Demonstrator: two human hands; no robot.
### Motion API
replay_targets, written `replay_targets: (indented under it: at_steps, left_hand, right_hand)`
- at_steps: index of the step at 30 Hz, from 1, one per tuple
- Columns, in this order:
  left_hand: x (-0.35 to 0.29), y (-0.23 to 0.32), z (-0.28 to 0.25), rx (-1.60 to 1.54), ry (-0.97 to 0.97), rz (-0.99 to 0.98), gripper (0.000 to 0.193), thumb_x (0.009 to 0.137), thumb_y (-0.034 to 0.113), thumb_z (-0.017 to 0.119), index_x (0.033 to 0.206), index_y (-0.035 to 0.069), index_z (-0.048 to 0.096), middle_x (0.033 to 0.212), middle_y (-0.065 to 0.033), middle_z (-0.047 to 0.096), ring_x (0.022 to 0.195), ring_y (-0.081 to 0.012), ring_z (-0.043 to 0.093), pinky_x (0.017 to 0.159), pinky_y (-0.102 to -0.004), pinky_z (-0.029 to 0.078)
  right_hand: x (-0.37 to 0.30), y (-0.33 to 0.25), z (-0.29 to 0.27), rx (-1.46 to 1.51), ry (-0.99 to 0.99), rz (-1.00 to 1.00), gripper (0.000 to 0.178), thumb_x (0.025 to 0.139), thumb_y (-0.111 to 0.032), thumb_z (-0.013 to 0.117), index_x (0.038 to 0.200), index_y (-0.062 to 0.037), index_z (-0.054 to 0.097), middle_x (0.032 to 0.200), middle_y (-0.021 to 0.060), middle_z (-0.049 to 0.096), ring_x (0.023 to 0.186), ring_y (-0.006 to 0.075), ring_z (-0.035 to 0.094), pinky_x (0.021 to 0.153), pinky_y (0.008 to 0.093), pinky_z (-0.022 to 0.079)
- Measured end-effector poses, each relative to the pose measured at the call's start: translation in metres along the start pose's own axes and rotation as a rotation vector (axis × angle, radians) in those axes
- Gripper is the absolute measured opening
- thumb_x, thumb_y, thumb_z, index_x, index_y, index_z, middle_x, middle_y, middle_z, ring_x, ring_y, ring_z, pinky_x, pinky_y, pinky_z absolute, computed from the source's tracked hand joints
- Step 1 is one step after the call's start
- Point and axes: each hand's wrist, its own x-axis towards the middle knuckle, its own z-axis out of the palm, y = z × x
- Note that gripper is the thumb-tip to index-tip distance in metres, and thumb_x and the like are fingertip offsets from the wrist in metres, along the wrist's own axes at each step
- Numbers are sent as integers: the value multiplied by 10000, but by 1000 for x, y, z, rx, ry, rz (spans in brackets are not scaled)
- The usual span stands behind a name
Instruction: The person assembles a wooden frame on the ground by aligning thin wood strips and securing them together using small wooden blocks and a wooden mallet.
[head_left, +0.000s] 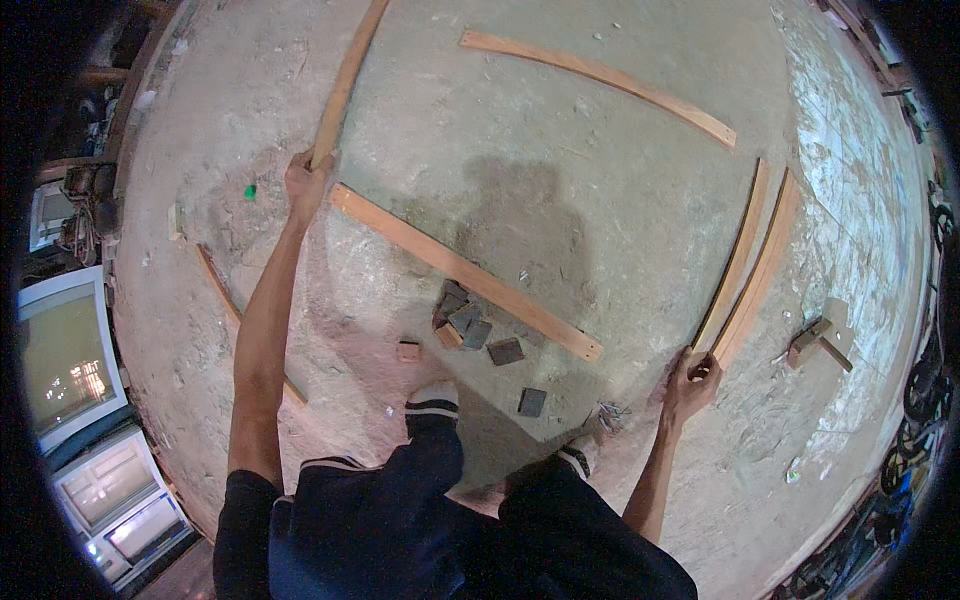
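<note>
My left hand (308, 182) is closed around the near end of a long wooden slat (350, 75), which runs away toward the far edge. My right hand (692, 385) is closed on the near end of a narrow wooden strip (738, 250). A wider wooden slat (768, 265) lies close along the strip's right side, its near end by my fingers; whether I touch it I cannot tell. Between my hands a wooden board (465, 270) lies slantwise on the floor, holes near its ends. Beyond it rests another wooden slat (600, 75).
Several small dark square pieces (478, 333) and a wooden block (409, 351) lie before my feet. Nails (612, 416) lie near my right foot. At right sits a wooden block with a stick (822, 342). A thin slat (220, 280) passes behind my left forearm. Framed panes (75, 350) stand left.
</note>
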Motion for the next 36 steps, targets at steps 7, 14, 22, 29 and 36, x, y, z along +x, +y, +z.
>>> replay_targets:
  at_steps: [7,14,22,29,36]
  left_hand:
    - [41,-65,-12,-33,-117,91,564,894,408,757,1200,-63,700,988,-155,731,946,-248,678,854,-369,526]
    - [-36,16,-16,351,251,309,449,910,204,720,1311,17,647,1170,-211,652,1146,-347,600,986,-463,460]
    - [-163,32,-51,234,3,275,474,860,68,718,1306,-26,583,1201,-200,603,1138,-382,564,1021,-457,441]
    - [-82,-78,-85,322,284,142,620,840,188,792,1369,-45,568,1272,-241,603,1196,-379,564,1024,-439,468]
    - [-9,-30,-68,280,-23,31,541,827,327,782,1203,-54,703,1006,-216,727,911,-308,716,823,-407,560]
  right_hand:
    - [-28,-28,-11,156,-115,-240,328,950,-141,688,1229,12,608,1136,172,633,1080,335,593,956,425,471]
    - [-79,-54,-23,189,-341,-367,308,895,-64,684,1180,31,618,1084,209,631,1009,373,621,893,453,507]
    - [-89,-56,-21,284,-346,-369,244,908,-56,663,1150,-26,676,1022,127,656,933,257,632,774,360,485]
    - [-105,-41,-19,254,-410,-303,243,930,-71,633,1161,-6,670,985,135,629,885,278,617,770,383,497]
    - [-117,-46,-18,313,-423,-237,288,912,-44,608,1188,-28,690,978,113,625,850,228,613,731,336,502]
